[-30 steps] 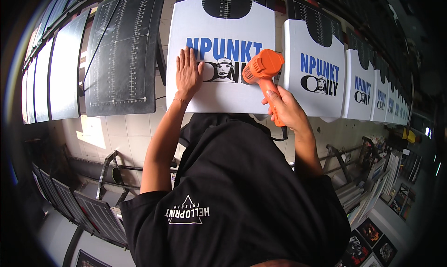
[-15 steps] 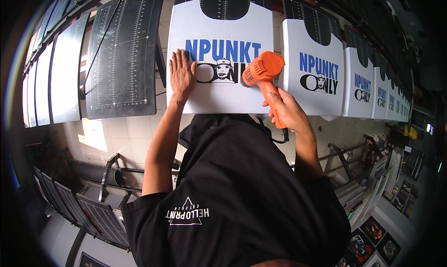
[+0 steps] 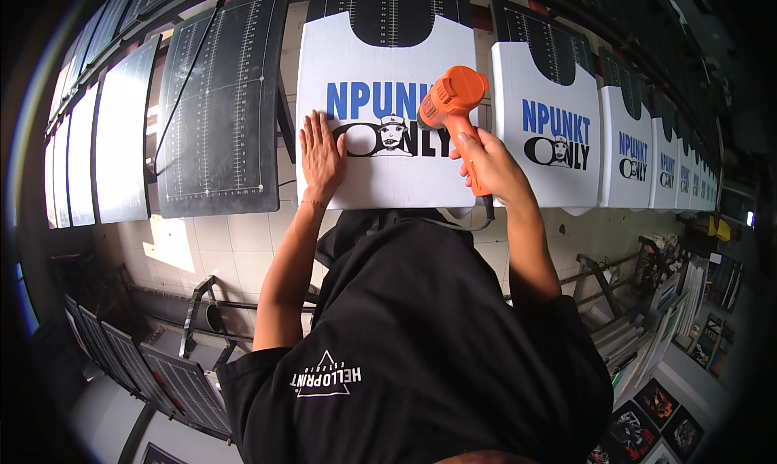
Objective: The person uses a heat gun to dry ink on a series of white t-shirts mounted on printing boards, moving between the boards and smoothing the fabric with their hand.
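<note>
In front of me a white T-shirt (image 3: 388, 185) lies stretched over a black printing board (image 3: 392, 19), with blue and black lettering and a drawn face in its print. My left hand (image 3: 323, 158) rests flat on the shirt's left side, fingers spread, just beside the print. Wrapped round the handle of an orange heat gun (image 3: 456, 100) is my right hand (image 3: 495, 166). The heat gun's nozzle points left, over the right part of the print, and hides some of the letters. Its dark cord hangs below the handle.
On the right, more white printed shirts (image 3: 542, 100) sit on boards in a row going away. To the left stand bare black boards (image 3: 218, 100) with ruled marks. Behind me are metal frames (image 3: 198, 310), another row of boards (image 3: 182, 379) and stacked panels (image 3: 647, 326).
The heat gun has moved slightly up and left relative to the print, uncovering lower-right letters. My left hand stays flat on the shirt. The whole view has shifted a little.
</note>
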A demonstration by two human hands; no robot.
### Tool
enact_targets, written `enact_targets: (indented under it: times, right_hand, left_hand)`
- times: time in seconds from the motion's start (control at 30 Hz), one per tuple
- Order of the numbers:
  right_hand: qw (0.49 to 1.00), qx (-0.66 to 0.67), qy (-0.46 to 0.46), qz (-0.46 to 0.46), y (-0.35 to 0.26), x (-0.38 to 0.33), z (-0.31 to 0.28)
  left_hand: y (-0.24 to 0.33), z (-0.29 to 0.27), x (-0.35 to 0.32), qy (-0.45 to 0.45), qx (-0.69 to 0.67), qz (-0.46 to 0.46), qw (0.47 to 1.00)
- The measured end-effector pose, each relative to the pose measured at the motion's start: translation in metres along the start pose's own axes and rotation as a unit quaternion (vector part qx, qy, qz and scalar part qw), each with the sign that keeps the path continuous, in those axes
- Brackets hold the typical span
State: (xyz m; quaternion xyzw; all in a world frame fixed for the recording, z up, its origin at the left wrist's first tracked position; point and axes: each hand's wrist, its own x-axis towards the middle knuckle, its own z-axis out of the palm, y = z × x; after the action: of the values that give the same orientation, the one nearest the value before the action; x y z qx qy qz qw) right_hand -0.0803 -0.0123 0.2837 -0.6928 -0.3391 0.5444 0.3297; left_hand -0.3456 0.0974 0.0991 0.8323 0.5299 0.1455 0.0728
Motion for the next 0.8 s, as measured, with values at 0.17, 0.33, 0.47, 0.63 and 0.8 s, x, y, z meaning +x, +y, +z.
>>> enact_targets:
  times: [0.17, 0.33, 0.47, 0.63, 0.8]
  right_hand:
    - [1.0, 0.004, 0.01, -0.006, -0.003, 0.011, -0.002]
    - [1.0, -0.005, 0.007, -0.003, -0.004, 0.007, -0.001]
    - [1.0, -0.002, -0.007, 0.002, 0.003, -0.006, 0.0]
    - [0.999, 0.02, -0.026, 0.024, 0.022, -0.031, 0.003]
    - [1.0, 0.004, 0.018, 0.021, 0.032, -0.046, -0.001]
  left_hand:
    - [0.003, 0.005, 0.008, 0.016, -0.006, -0.007, 1.0]
    - [0.019, 0.003, -0.024, -0.023, -0.017, 0.014, 0.999]
    - [0.028, -0.005, -0.05, -0.058, -0.036, 0.03, 0.997]
    - [0.016, -0.003, -0.029, -0.037, -0.027, 0.041, 0.998]
    - [0.002, 0.009, 0.028, 0.03, -0.043, 0.038, 0.998]
